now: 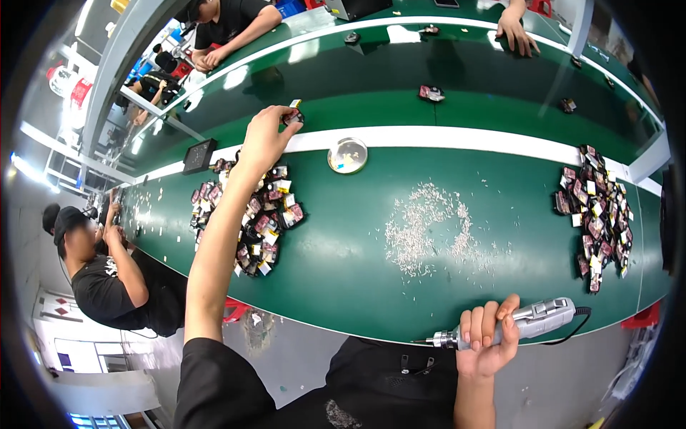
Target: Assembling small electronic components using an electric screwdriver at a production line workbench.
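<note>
At the edge of the far belt, my left hand [267, 136] is stretched out, its fingers closed on a small black part [294, 116] with a yellow-and-white tag. My right hand [489, 334] grips a grey electric screwdriver [544, 319] at the near table edge, its bit pointing left and a black cord trailing from the back. Beneath my left forearm lies a pile of similar black parts [259, 227] with pinkish faces and white tags. Tiny silvery pieces like screws [418, 232] are scattered over the green table [343, 264].
Another pile of black parts [594, 214] lies at the right. A round dish [343, 169] and a black tray [199, 156] sit near the white rail [464, 136]. Beyond it, the belt carries single parts [431, 93]. A co-worker [107, 279] sits left; others work across the belt.
</note>
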A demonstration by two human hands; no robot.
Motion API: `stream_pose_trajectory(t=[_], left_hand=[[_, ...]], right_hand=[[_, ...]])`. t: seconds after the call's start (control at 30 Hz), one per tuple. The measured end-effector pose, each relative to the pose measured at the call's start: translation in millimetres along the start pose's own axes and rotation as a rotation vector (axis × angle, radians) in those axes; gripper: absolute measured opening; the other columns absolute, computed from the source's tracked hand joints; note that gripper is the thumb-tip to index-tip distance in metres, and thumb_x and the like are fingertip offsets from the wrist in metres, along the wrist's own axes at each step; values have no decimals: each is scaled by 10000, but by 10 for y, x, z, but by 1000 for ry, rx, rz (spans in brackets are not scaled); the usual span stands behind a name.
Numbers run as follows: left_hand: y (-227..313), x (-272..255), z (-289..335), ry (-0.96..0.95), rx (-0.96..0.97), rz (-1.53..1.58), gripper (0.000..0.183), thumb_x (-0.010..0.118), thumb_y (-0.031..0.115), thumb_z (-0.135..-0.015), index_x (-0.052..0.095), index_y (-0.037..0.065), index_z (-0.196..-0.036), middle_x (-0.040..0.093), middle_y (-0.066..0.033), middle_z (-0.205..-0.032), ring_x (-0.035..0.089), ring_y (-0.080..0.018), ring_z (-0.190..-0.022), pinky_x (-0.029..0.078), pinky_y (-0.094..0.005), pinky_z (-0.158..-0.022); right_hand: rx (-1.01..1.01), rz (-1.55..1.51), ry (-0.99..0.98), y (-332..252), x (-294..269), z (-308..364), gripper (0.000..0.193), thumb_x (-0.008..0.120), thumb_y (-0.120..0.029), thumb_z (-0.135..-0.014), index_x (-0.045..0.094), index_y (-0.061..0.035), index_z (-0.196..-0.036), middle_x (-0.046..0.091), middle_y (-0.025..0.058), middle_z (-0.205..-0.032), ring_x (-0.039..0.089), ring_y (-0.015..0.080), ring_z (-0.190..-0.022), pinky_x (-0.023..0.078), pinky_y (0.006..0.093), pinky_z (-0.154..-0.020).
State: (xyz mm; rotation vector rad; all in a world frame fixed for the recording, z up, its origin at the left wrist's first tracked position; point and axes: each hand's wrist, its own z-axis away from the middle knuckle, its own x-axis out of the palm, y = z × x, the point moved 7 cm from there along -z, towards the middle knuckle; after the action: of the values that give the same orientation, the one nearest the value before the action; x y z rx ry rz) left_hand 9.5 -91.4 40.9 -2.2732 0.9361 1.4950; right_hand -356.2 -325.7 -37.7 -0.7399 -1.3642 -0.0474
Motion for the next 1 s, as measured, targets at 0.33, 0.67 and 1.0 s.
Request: stream_pose_trajectory(t=[0.33,0.67,1.0], left_hand=[[2333,-248,1911,-362,285,564,443,754,29,-641,572,-15,-1044,583,-127,-1065,570,-296,-913,478,-364,-784],[2445,-139,2007,-247,220,518,278,676,-73,-648,579,-29,-905,591,-124,-925,574,-290,-809,487,-358,-672],[2637,-226,2146,-149,369,343,338,646,-10,-620,583,-125,-932,599,-197,-985,598,-329,-854,529,-362,-647]], right_hand=[[86,-14,-95,99,41,163,99,458,-166,-904,419,-81,-868,379,-5,-518,390,106,-427,387,283,-499],[212,84,-79,674,174,542,57,451,-70,-891,419,-53,-936,409,38,-561,393,131,-455,383,282,-485],[249,347,34,671,113,567,101,451,-189,-885,419,-94,-901,372,11,-543,353,113,-432,351,268,-460]])
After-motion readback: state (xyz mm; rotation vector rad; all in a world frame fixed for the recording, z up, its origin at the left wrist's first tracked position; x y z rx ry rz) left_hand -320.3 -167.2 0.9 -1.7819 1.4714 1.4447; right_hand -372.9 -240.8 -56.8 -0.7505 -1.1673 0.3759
